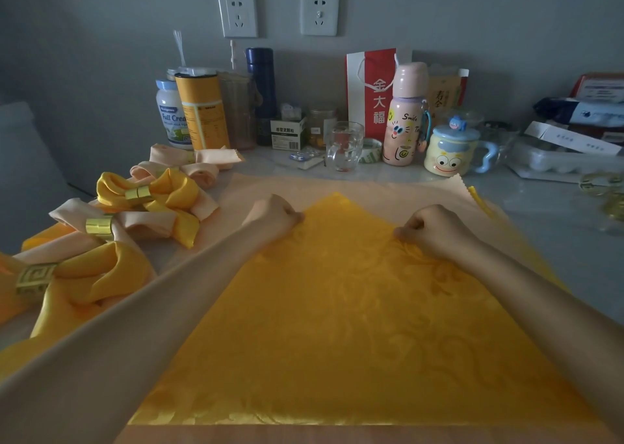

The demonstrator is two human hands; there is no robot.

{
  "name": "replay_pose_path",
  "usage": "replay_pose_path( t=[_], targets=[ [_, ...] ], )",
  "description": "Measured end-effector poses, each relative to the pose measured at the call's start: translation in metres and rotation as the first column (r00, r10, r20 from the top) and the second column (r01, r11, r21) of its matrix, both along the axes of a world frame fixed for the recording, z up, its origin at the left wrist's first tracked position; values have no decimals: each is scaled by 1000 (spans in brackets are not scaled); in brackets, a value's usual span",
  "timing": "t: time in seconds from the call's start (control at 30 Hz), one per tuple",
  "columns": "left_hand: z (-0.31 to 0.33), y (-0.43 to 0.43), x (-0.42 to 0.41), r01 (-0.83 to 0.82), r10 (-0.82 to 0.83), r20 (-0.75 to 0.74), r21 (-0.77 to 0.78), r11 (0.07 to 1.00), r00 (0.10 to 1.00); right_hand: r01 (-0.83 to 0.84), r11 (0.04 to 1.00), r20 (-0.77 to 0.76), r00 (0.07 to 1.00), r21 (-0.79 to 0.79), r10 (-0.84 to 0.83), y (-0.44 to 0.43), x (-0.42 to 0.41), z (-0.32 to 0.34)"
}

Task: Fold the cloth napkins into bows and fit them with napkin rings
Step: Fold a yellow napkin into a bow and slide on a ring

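— Where's the napkin?
— The yellow napkin [337,325] lies flat on the desk [547,220]. My left hand [277,215] pinches its edge at eleven o'clock, my right hand [434,231] at one. Finished bows [175,187] sit at nine.

Arms outstretched, left hand [277,215] and right hand [435,231] seemingly curled.
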State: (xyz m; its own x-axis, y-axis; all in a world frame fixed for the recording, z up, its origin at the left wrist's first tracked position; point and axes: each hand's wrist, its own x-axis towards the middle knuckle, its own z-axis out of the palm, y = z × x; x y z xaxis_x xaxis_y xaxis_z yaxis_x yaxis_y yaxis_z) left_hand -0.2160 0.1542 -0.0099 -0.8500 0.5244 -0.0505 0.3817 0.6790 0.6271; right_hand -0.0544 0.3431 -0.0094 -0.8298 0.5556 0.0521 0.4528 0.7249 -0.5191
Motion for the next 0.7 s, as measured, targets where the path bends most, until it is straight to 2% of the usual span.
replay_pose_path(
  t=[0.23, 0.4, 0.7],
  targets=[
    [5, -1, 3, 77, -76, 15, -104, 992, 997, 12, 990, 100, 995, 139, -26, 21, 18, 16],
    [2, 2, 7, 57, -56, 20, -69, 996, 998, 79, 995, 139, 987, 54, -85, 28, 23, 12],
    [2, -1, 6, 36, -33, 100, -21, 999, 994, 76, 997, 85, 993, 31, -79, 34, 23, 4]
  ],
)
